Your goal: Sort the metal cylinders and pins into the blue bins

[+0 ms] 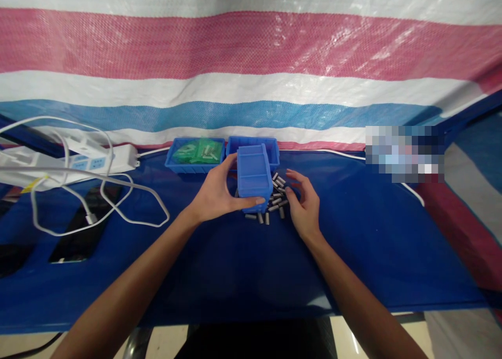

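Note:
My left hand (217,194) grips a small blue plastic bin (254,173), thumb along the near side and fingers behind its far left side. The bin is tipped over, with its underside toward me. A loose pile of short metal cylinders (277,199) lies on the table under and to the right of it. Just right of that pile is my right hand (305,205), fingers curved and apart, with nothing visible in them. How many cylinders sit beneath the bin is hidden.
Behind stand another blue bin (273,151) and one holding green bags (188,168). To the left are a white power strip (121,160), looping white cables (135,223) and a dark phone (74,244). A striped plastic sheet (235,45) hangs behind the blue table (372,244).

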A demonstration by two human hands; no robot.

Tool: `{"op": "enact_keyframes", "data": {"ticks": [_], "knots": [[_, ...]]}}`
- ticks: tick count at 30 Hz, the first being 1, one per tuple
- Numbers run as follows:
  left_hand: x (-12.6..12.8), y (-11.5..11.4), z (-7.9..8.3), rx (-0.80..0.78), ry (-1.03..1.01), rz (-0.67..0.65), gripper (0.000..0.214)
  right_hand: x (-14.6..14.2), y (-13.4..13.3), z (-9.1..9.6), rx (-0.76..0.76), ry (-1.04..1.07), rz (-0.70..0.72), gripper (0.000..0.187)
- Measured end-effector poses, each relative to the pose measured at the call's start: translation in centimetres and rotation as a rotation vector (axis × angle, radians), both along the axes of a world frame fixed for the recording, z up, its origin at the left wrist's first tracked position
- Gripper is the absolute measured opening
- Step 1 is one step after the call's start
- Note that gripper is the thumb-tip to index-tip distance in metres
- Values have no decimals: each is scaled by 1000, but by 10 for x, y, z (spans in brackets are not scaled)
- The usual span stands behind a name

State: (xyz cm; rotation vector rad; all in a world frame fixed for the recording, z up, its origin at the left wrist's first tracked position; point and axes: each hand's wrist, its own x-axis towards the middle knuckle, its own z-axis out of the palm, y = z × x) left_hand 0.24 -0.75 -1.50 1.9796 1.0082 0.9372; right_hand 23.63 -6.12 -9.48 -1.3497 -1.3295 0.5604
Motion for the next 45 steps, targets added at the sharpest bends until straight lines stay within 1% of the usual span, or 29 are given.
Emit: {"op": "enact_keyframes", "data": {"ticks": [1,2,5,6,7,8,10,11,13,14,15,18,20,22,25,27,29,32,34,36,38,40,42,43,45], "knots": [[1,1,2,5,17,-2,88,1,-2,4,31,2,29,29],[1,1,5,6,33,-4,89,3,-5,7,35,24,100,29],[4,2,11,5,80,-1,91,3,-12,17,26,163,409,35],[6,2,12,7,100,4,92,1,-14,20,20,195,483,37],[7,2,13,14,121,10,94,-2,-16,23,5,213,531,37],[9,3,14,26,144,19,95,-5,-16,25,-11,221,546,35],[12,3,14,58,196,46,102,-12,-16,30,-71,186,528,14],[13,3,14,78,219,61,106,-15,-16,32,-93,196,487,9],[15,4,12,124,243,75,113,-18,-14,33,-143,248,445,14],[16,5,12,145,239,70,111,-18,-13,32,-166,293,429,17],[17,6,11,166,224,63,105,-17,-12,31,-189,344,418,19],[18,9,8,235,159,84,70,-12,-10,24,-246,499,383,26],[20,12,4,265,129,140,59,-7,-9,18,-280,592,374,28],[22,15,-1,246,112,202,58,-3,-8,15,-309,707,368,27],[23,22,-11,176,85,303,62,2,-5,15,-339,860,366,27],[23,26,-17,156,68,344,63,7,-3,18,-330,913,355,29],[23,28,-22,171,83,342,61,15,-1,25,-290,915,331,30],[26,29,-26,220,184,285,44,34,4,43,-177,801,284,27],[30,28,-30,232,261,236,35,50,8,57,-122,646,254,23],[35,27,-35,232,309,199,34,65,11,70,-74,410,214,19],[38,26,-39,230,325,189,33,77,14,76,-80,130,168,19],[40,26,-41,226,328,196,32,84,18,74,-113,-133,104,26],[40,26,-42,224,332,201,31,86,22,66,-100,-397,14,28],[39,25,-41,227,338,199,31,85,25,60,-96,-511,5,28],[38,24,-40,236,357,196,32,82,29,49,-102,-674,4,33]]}}
